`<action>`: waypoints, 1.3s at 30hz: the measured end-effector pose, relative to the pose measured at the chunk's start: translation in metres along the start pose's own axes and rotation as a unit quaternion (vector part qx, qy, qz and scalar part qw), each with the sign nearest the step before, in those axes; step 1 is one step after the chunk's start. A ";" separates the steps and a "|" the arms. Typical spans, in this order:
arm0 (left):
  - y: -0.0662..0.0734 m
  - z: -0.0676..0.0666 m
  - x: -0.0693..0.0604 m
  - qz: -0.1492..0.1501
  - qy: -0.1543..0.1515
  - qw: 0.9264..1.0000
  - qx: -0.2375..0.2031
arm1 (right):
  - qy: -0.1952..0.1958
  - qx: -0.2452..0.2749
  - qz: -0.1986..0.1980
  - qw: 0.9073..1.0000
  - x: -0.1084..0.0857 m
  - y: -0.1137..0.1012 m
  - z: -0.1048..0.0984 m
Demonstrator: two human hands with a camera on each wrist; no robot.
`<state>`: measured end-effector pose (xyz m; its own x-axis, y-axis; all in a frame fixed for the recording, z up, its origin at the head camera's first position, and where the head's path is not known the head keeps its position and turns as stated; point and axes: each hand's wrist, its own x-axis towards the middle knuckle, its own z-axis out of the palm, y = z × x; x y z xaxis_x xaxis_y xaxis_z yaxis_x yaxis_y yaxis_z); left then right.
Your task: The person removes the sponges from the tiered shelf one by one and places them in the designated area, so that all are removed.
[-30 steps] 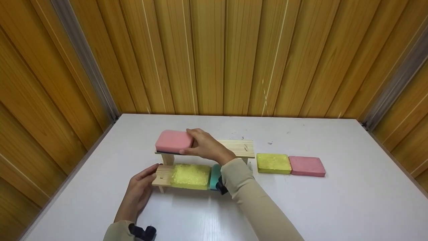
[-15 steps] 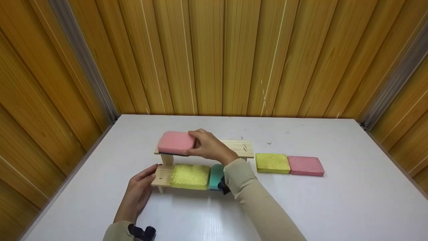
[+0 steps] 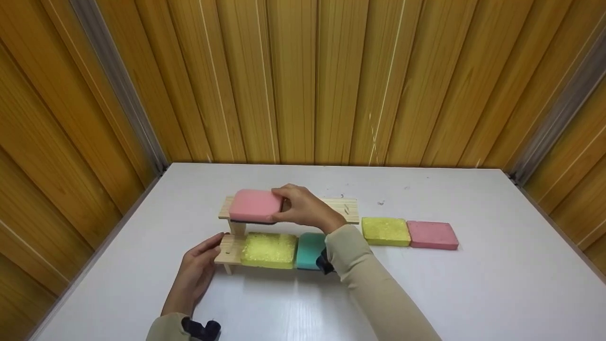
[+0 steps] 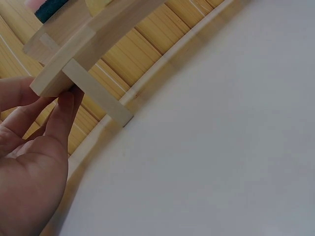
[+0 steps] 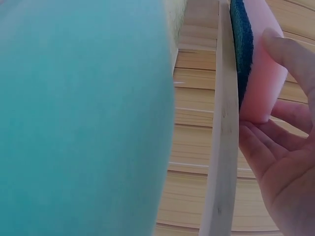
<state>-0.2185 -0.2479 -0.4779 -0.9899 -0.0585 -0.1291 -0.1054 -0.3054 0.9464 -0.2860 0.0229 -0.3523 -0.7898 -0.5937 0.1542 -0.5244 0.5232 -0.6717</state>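
My right hand (image 3: 307, 208) pinches a pink sponge (image 3: 254, 204) by its right end, thumb in front and fingers behind. The sponge has a dark green scouring layer (image 5: 242, 49) underneath, which lies along the upper shelf (image 5: 222, 147) in the right wrist view. My left hand (image 3: 195, 270) grips the left end of the lower shelf of a two-tier wooden stand (image 3: 230, 248), beside its leg (image 4: 98, 93). On that lower shelf sit a yellow sponge (image 3: 270, 250) and a teal sponge (image 3: 309, 251), side by side. My right sleeve hides the shelf's right part.
Right of the stand, another yellow sponge (image 3: 386, 231) and a flat pink sponge (image 3: 433, 234) lie touching on the white table (image 3: 473, 293). Wood-patterned panels (image 3: 293, 85) rise behind the table and at both sides.
My right hand has moved the pink sponge to the right and slightly nearer along the upper shelf, uncovering the shelf's left end. My left hand has kept its place.
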 end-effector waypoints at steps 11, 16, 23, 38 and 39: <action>0.000 -0.001 0.000 -0.004 -0.004 1.000 -0.002 | -0.007 0.001 -0.011 1.000 -0.006 0.003 -0.007; 0.000 -0.001 0.001 0.003 -0.010 1.000 0.002 | -0.010 0.012 -0.028 0.999 -0.010 0.005 -0.011; 0.002 -0.001 0.002 0.001 -0.005 1.000 0.004 | -0.021 0.012 -0.025 0.999 -0.017 0.007 -0.018; 0.001 -0.004 0.001 -0.002 0.000 1.000 -0.013 | -0.020 0.017 -0.027 0.999 -0.033 0.019 -0.031; 0.001 -0.004 0.001 -0.002 0.001 1.000 -0.015 | -0.019 0.015 -0.028 0.999 -0.034 0.020 -0.032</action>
<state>-0.2193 -0.2522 -0.4788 -0.9893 -0.0584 -0.1338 -0.1070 -0.3338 0.9366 -0.2795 0.0732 -0.3472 -0.7466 -0.6447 0.1643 -0.5567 0.4700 -0.6850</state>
